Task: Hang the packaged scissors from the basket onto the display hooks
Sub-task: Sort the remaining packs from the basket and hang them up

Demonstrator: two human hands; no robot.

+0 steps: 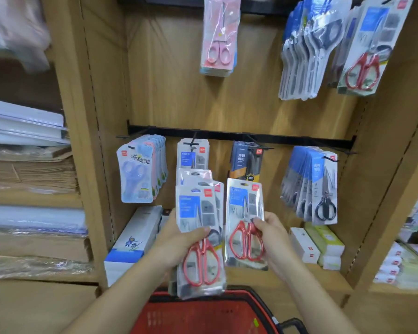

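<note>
The left hand [179, 239] grips a fanned stack of packaged scissors [193, 208]. The right hand [274, 233] pinches a single pack [241, 203] at its right edge. Both sit above the basket [179, 317], below the display hooks [193, 141]. The packs look light, slick and flexible: hold them near the handles and guide the top slot.

A fanned stack of scissor packs [199, 213], red handles under clear plastic on blue-and-grey cards, stands upright in the left grip [179, 244], thumb across the front. Just beside it at three o'clock, a single pack [244, 208] of the same kind, upright, pinched at its handles by the right grip [273, 237]. Red basket [203, 314] at six o'clock. At twelve, a black hook [191, 142] carries a matching pack.
</note>
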